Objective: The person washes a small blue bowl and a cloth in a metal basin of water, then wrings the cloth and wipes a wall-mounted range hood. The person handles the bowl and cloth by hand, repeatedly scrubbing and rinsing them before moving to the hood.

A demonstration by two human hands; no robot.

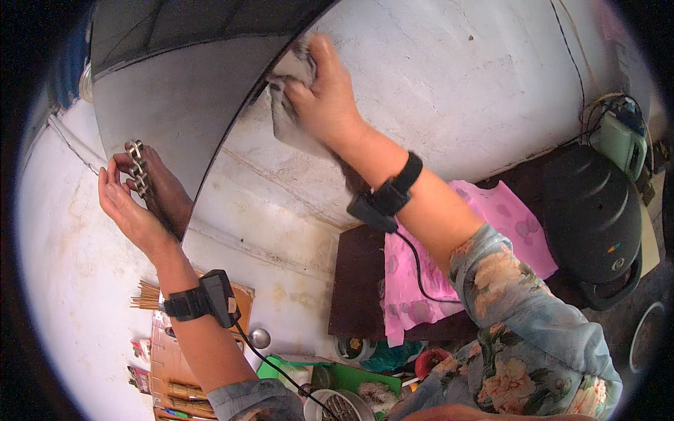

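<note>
A large dark glossy panel (174,89) with a thin black edge slants across the upper left and mirrors its surroundings. My right hand (329,94) grips a crumpled grey cloth (287,118) against or very near the panel's right edge; the hand is slightly blurred. At the panel's lower left, my left hand (126,210) has its fingers by the chrome ornament (138,168), with its reflection behind. Whether those fingers grip the panel's edge or only rest on it is unclear.
A pink spotted cloth (421,294) lies on a dark tabletop (355,284), with a black domed appliance (592,210) and a green jug (621,142) to the right. Below are a wooden rack (176,363) with chopsticks (147,296), a metal ladle (259,338) and several containers. Black cables trail from both wrist straps.
</note>
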